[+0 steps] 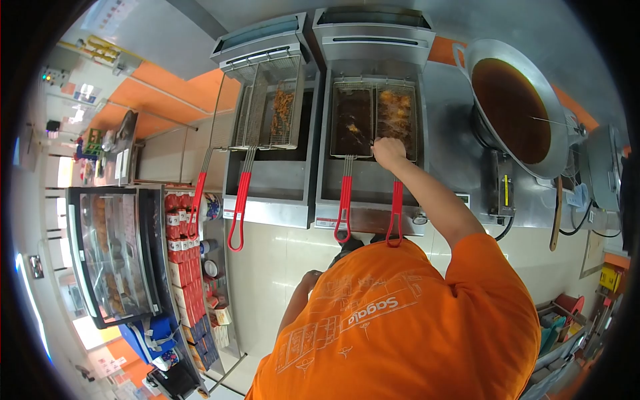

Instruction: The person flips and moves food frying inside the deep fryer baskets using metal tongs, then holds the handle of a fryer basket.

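Orange shirt [387, 353], printed, nearest item. Left hand [311, 279]: low at the shirt's left side, partly hidden; grip cannot be told. Right hand [389, 153]: at the near edge of the right basket [415, 120], fingers curled; what it grasps, if anything, cannot be told. That basket (red handle [397, 207] toward the shirt) sits in the right fryer [370, 187], golden food [395, 107] inside, seemingly in oil. Left basket [351, 157]: alongside, few pieces. Wok [510, 50]: farther right, brown liquid [510, 110].
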The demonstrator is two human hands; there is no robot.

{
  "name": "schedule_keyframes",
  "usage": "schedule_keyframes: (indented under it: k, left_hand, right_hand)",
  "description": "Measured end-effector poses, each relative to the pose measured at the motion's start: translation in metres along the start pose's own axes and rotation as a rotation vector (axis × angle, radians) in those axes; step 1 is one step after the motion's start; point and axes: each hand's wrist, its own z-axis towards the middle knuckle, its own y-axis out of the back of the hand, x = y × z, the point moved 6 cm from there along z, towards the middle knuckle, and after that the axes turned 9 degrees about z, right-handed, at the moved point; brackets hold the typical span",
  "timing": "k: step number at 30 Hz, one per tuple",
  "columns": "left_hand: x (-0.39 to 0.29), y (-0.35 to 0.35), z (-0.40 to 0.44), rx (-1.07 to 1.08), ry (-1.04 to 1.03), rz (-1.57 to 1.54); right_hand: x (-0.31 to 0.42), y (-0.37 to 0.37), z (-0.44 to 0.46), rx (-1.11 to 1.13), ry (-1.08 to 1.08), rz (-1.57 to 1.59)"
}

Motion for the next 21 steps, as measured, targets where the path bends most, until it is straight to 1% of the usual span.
schedule_keyframes:
  k: [5,6,8,12,14,16,17,21]
  left_hand:
    - [-0.029,0.034,-0.028,0.059,0.353,-0.498]
    - [-0.027,0.036,-0.029,0.056,0.389,-0.543]
    - [-0.028,0.038,-0.030,0.053,0.402,-0.549]
    - [-0.024,0.041,-0.021,0.052,0.303,-0.365]
    - [-0.025,0.049,-0.020,0.073,0.286,-0.315]
    - [-0.025,0.061,-0.019,0.092,0.295,-0.296]
    - [-0.027,0.066,-0.019,0.094,0.299,-0.289]
    - [-0.030,0.082,-0.016,0.098,0.313,-0.267]
  right_hand:
    - [0.009,-0.001,-0.004,0.026,-0.037,0.049]
    - [0.013,0.002,-0.006,0.023,-0.044,0.063]
    - [0.017,0.009,-0.010,0.017,-0.062,0.087]
    - [0.017,0.012,-0.013,0.005,-0.098,0.139]
    - [0.015,0.011,-0.011,-0.020,-0.087,0.132]
    - [0.018,0.019,-0.015,-0.027,-0.108,0.128]
    - [0.014,0.009,-0.011,0.010,-0.135,0.153]
    - [0.011,0.011,-0.015,0.016,-0.158,0.231]
